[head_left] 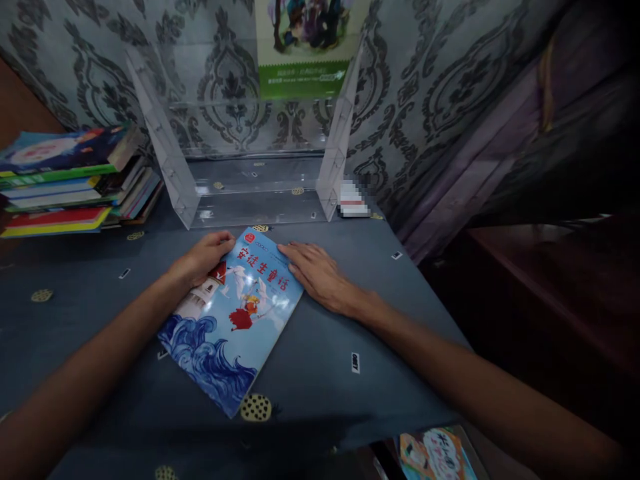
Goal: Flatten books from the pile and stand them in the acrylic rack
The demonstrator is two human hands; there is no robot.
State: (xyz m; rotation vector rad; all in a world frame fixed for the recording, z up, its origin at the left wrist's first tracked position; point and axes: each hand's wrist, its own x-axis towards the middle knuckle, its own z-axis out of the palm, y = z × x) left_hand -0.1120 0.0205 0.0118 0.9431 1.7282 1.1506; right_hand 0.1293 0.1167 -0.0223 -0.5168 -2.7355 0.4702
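A blue picture-covered book point(240, 313) with red title characters and a wave drawing lies slantwise on the cloth-covered table. My left hand point(210, 257) is closed at its upper left edge, thumb near the cover and the other fingers partly hidden. On the opposite side, my right hand point(320, 273) rests with fingers stretched out, their tips touching the book's upper right edge. Just beyond the book stands a clear plastic display rack point(260, 207) with tiered shelves. A green-and-white book point(305, 80) stands upright on its top tier, cut off by the frame.
A stack of books point(65, 180) stands at the table's left. Beside the rack's right foot is a blurred-out white item point(353, 200). Below the front edge another colourful book point(435, 453) shows. Patterned wall covering point(235, 87) rises behind, with a purple curtain point(480, 153) at right.
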